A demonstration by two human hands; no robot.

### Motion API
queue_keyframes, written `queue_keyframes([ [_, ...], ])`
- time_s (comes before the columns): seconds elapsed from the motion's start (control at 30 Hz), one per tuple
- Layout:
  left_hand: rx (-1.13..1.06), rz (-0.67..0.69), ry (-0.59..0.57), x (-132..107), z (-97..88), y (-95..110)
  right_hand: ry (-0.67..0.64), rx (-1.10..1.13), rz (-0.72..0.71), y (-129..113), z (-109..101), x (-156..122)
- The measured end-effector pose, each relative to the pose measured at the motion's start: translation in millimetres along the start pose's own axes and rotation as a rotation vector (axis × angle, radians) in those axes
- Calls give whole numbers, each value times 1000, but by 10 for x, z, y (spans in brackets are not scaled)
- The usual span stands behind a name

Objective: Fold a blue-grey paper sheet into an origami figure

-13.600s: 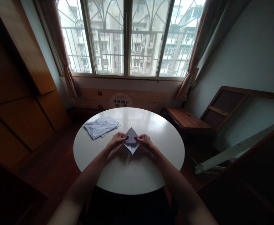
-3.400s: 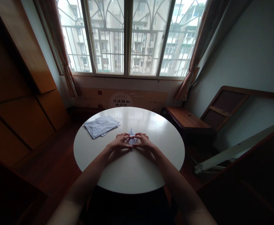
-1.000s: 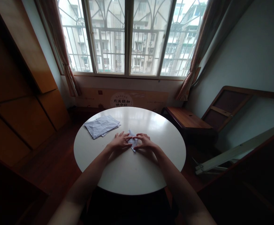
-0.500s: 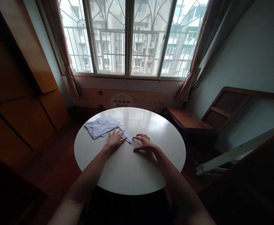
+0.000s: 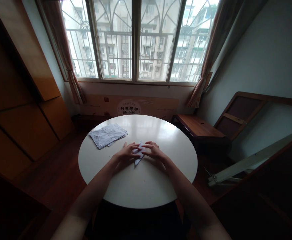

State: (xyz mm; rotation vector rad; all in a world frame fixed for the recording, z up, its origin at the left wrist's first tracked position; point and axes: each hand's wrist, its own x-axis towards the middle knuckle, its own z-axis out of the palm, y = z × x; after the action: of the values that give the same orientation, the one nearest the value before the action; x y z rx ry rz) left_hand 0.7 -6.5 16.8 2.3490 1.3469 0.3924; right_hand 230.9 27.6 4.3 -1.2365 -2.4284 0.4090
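A small folded paper (image 5: 138,159), narrow and pointed, lies on the round white table (image 5: 146,186) between my hands. My left hand (image 5: 126,153) rests on its left side, fingers stretched flat and pressing down. Fingertips of my right hand (image 5: 154,151) press on its upper right part, the fingers slightly curled. Most of the paper is hidden under the fingers; only its lower tip shows.
A loose stack of creased white sheets (image 5: 107,135) lies at the table's far left. A wooden bench (image 5: 198,126) stands to the right, a leaning wooden frame (image 5: 238,115) beyond it, and wooden cabinets (image 5: 23,110) on the left. A barred window (image 5: 136,40) fills the far wall.
Half a second ago the folded paper lay further left under my left hand alone, near the stack. It is back at the centre, turned, with both hands pressing on it.
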Motion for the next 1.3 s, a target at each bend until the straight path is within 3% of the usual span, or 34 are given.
queue_keyframes([
  [0.2,33,2,6,7,-5,-16,-16,-30,30,20,9,-6],
  [0.37,144,-41,131,21,26,-1,62,5,6,24,10,-2],
  [0.47,137,-25,126,35,50,-8,102,38,-41,4,14,2],
  [0.63,61,6,159,61,88,-68,6,53,-127,-42,21,-1],
  [0.73,-1,42,180,80,108,-97,-24,53,-67,-48,16,4],
  [1.0,-35,119,235,115,127,-115,103,3,155,-46,-103,-9],
  [1.3,-29,160,252,130,155,-158,77,35,163,-61,-142,-26],
])
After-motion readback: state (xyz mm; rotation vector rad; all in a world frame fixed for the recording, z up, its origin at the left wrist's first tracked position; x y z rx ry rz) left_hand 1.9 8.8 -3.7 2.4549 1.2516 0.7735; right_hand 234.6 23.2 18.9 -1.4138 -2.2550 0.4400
